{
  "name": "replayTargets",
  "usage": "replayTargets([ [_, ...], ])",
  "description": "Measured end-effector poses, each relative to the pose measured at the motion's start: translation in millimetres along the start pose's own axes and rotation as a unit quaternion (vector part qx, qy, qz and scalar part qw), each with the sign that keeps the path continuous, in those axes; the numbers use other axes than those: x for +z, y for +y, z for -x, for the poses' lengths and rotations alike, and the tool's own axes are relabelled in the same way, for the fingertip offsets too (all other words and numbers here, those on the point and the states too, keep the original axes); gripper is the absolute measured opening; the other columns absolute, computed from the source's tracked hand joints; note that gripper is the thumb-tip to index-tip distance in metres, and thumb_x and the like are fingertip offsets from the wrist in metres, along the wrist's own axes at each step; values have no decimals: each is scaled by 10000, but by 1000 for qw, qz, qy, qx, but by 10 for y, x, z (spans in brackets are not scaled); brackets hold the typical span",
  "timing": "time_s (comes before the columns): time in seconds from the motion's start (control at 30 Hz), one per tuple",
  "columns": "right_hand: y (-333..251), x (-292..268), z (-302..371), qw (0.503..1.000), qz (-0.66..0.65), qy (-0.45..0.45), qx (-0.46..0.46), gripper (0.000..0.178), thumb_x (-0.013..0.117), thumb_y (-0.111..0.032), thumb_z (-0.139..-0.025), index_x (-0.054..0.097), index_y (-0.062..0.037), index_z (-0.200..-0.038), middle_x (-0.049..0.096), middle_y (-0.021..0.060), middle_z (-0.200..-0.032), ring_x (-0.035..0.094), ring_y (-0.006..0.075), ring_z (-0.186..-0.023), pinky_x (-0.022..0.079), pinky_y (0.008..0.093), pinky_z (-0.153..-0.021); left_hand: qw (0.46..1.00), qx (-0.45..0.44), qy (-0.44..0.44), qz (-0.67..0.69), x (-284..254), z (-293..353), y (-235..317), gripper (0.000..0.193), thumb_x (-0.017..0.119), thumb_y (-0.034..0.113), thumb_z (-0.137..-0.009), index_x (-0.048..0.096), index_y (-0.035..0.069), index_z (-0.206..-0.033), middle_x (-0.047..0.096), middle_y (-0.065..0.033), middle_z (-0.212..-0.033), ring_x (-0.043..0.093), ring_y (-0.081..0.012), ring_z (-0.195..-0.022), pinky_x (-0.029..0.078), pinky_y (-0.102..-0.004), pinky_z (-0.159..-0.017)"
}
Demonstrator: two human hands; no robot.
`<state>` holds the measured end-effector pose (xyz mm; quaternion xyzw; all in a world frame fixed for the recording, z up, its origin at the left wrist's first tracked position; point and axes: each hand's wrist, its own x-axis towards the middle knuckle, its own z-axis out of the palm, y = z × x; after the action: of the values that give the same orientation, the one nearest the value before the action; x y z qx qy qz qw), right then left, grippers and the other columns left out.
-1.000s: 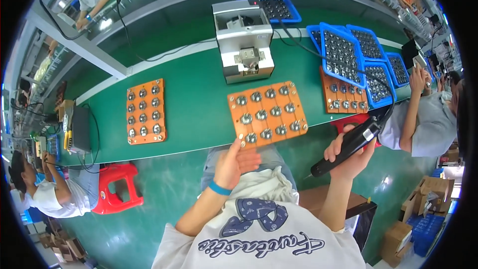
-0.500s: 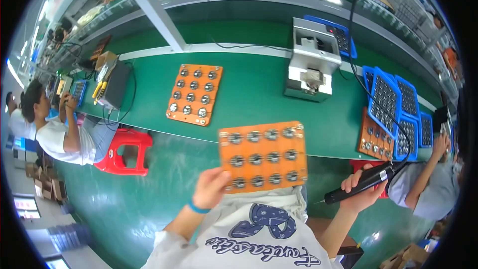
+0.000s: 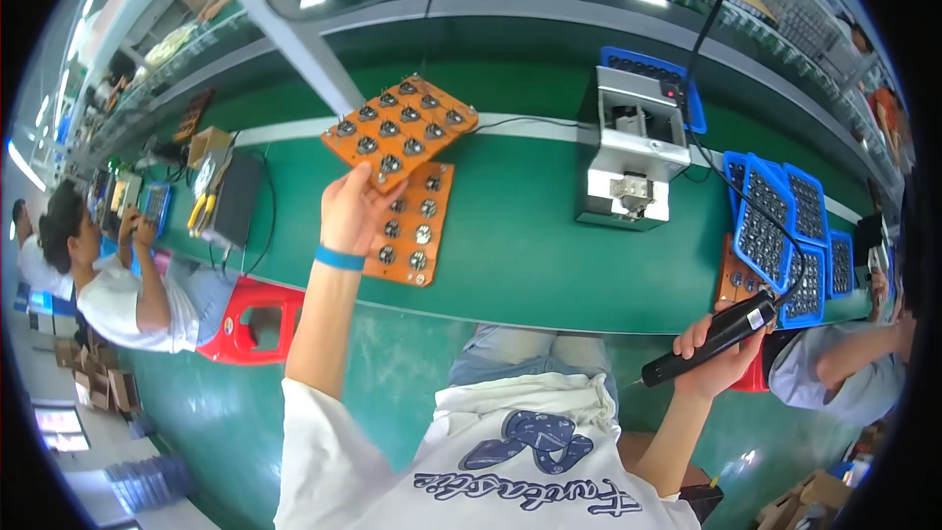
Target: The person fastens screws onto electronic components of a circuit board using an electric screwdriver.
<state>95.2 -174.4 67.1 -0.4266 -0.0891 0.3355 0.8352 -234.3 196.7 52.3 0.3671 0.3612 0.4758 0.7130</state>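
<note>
green bench (image 3: pixel 530 270), green floor (image 3: pixel 392 373); left grip (image 3: pixel 353 211) around orange plate (image 3: pixel 400 137), right grip (image 3: pixel 724 365) around screwdriver (image 3: pixel 699 348)

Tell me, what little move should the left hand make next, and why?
Perhaps gently lower the held orange tray: the left hand grips its near corner, it looks tilted, and it partly hides another orange tray lying on the green table. Whether they touch, I can't tell.
</note>
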Motion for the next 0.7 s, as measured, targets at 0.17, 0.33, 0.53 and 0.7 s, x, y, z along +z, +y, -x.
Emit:
replayTargets([
  [0.17,70,221,-111,994,-9,108,34,713,274,-712,-1024,569,-75,-1148,495,75,-618,463,206,-466,399,369,-480,997,2,-7,72,410,-1285,-347,333,507,51,-1048,513,-33,-1370,632,-170,-1345,634,-343,-1235,538,-522,-1075],
  [0.33,134,197,-113,997,-16,76,16,717,268,-714,-1027,545,-70,-1175,515,82,-626,487,206,-473,414,364,-483,989,15,37,139,698,-2568,-842,352,528,-14,-978,544,-25,-1329,635,-176,-1299,648,-337,-1167,552,-530,-988],
  [0.53,139,16,-176,998,-7,64,17,708,257,-699,-1040,534,-66,-1192,508,81,-643,463,200,-474,390,341,-481,994,-24,26,101,637,-2907,-973,368,535,24,-978,528,-8,-1345,635,-175,-1302,624,-347,-1199,508,-551,-1026],
  [0.7,168,-37,-220,999,-9,31,38,695,266,-688,-1044,532,-67,-1207,498,78,-652,459,201,-494,388,339,-493,984,-144,63,81,529,-2542,-315,336,432,180,-1061,555,2,-1318,637,-223,-1289,624,-363,-1176,507,-529,-1038],
])
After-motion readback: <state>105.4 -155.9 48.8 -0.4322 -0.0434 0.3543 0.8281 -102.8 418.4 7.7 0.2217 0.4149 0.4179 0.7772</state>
